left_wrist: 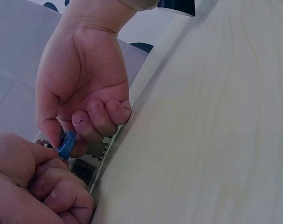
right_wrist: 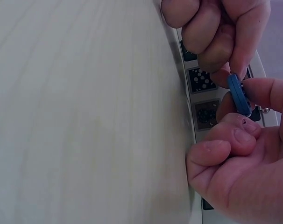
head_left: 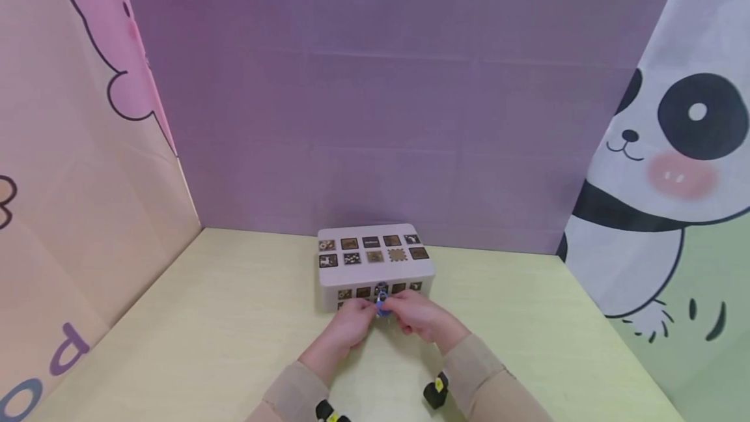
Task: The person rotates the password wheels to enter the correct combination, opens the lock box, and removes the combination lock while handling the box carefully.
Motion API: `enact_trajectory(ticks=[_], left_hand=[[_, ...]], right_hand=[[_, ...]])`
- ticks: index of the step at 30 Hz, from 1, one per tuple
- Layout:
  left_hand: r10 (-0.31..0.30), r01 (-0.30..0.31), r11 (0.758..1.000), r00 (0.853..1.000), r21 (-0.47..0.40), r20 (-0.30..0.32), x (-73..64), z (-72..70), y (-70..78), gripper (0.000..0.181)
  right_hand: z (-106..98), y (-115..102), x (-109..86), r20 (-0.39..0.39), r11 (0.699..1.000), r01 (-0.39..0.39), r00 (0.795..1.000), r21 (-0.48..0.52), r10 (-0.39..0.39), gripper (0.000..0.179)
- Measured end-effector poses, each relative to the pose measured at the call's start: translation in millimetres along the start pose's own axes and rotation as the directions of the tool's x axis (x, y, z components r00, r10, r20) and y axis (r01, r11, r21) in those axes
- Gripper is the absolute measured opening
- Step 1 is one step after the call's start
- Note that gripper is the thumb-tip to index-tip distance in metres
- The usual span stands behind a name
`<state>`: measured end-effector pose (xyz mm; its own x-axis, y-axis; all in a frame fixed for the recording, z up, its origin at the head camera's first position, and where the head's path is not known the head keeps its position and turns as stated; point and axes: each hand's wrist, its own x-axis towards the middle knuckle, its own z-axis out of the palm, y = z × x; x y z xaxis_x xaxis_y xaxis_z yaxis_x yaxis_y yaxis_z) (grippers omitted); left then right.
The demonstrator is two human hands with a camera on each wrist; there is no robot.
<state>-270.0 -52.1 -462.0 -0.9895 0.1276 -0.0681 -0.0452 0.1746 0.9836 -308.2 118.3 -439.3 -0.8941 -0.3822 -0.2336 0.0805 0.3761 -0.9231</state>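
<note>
A small blue padlock (head_left: 381,305) hangs at the front latch (head_left: 382,287) of a white box (head_left: 363,272) covered with square brown and black pictures. My left hand (head_left: 351,322) pinches one end of the padlock between thumb and finger, its other fingers curled in. From the other side my right hand (head_left: 426,318) grips the body of the padlock (right_wrist: 238,94) between thumb and forefinger. Small dark parts show along one face of the padlock (left_wrist: 67,143). The fingers of both hands hide much of the box's front.
The box stands near the back of a pale wooden table (head_left: 246,292), by a purple cloth wall (head_left: 381,116). A panda print (head_left: 662,168) covers the right wall, a pink figure (head_left: 105,38) the left. Black wrist cameras (head_left: 435,393) sit on both sleeves.
</note>
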Motion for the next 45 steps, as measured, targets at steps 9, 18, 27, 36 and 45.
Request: enact_trajectory(ticks=[9, 18, 27, 36, 45], left_hand=[[-0.01, 0.01, 1.0, 1.0, 0.006, 0.001, -1.7, -0.6, 2.4, 0.026], [-0.019, 0.019, 1.0, 1.0, 0.0, -0.002, -1.6, -0.9, 1.7, 0.026], [-0.016, 0.016, 1.0, 1.0, 0.012, 0.014, -1.0, -2.7, 1.0, 0.021], [-0.016, 0.016, 1.0, 0.999, 0.019, 0.028, -1.2, -4.4, 0.0, 0.02], [-0.015, 0.014, 1.0, 0.999, 0.025, 0.046, -0.8, -4.5, -0.5, 0.021]], right_hand=[[0.3, 0.6, -0.8, -0.004, 1.0, 0.006, 1.0, -0.019, -0.006, 0.025], [0.5, 0.3, -1.7, 0.01, 1.0, 0.027, 1.0, -0.009, -0.026, 0.022], [-0.8, 0.5, -3.3, 0.025, 0.999, 0.033, 0.999, 0.028, -0.034, 0.02], [-1.7, 1.2, -1.1, 0.03, 0.999, 0.03, 0.999, 0.032, -0.031, 0.023], [-5.6, 4.3, -0.3, 0.016, 0.996, -0.018, 1.0, 0.092, 0.016, 0.036]])
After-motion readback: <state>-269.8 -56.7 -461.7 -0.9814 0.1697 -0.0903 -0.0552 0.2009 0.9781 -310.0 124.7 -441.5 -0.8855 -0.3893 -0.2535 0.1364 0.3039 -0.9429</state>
